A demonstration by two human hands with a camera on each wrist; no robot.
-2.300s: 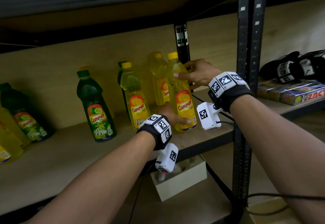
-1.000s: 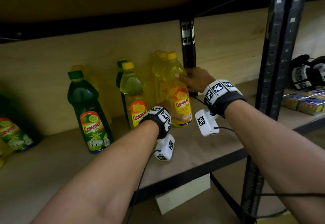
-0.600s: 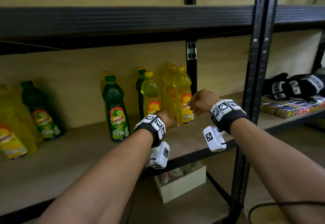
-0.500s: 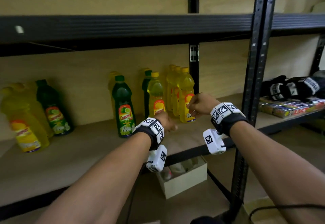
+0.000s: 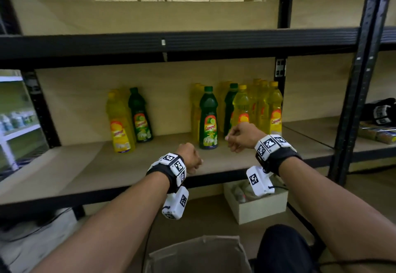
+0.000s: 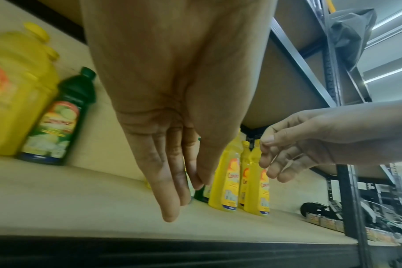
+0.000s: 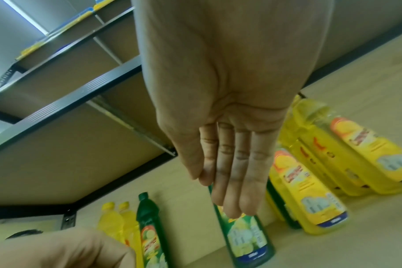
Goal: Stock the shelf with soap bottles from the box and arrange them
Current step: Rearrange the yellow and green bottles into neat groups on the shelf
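Wooden shelf [image 5: 132, 165] in dark rack | soap bottles [image 5: 242, 112] standing at 1 o'clock | left hand [image 5: 188, 158], right hand [image 5: 242, 136] hovering empty, fingers relaxed | box [image 5: 197, 255] waiting at 6 o'clock; person should be gripping bottle bodies, labels forward.

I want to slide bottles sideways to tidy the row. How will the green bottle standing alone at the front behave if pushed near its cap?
The green bottle is tall on a narrow base, so a high push would likely tip it. It looks full, so probably fairly heavy. Its smooth plastic may slide on the wooden shelf if pushed low.
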